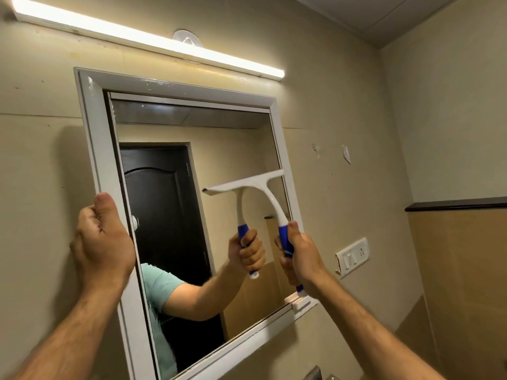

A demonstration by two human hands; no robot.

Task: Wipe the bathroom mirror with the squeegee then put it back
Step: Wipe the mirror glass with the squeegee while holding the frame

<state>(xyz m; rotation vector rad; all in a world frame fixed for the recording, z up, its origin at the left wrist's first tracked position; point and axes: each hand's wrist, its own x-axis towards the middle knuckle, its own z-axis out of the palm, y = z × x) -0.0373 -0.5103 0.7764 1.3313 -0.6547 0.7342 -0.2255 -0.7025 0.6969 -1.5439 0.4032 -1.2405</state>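
- Squeegee point(247, 185) sits centre-right of the frame, white blade bar tilted, right end higher, lying against the mirror point(219, 138) glass near its right edge.
- Blade's right tip reaches the inner edge of the frame point(96, 149) on that side; left tip is out over the glass.
- White neck curves down into a blue grip; white end cap pokes out below the right hand point(300, 255).
- Right hand is wrapped round the blue grip, thumb up along it, fingers curled underneath.
- Left hand point(103, 242) is at the left of the picture, clamped on the mirror frame's left rail: thumb on the front face pointing up, fingers curled behind the edge.
- Frame is white, chipped paint at the upper left corner.
- Glass reflects a dark door, a forearm with a green sleeve, and the squeegee with its hand.
- Small white block point(300, 301) sits at the frame's lower right corner, just under the right hand; can't tell if it touches the squeegee cap.
- Tube light point(153, 42) is lit, running from upper left down to above the mirror.
- Switch plate point(352, 255) on the wall right of the mirror; dark ledge point(455, 203) at the far right edge.
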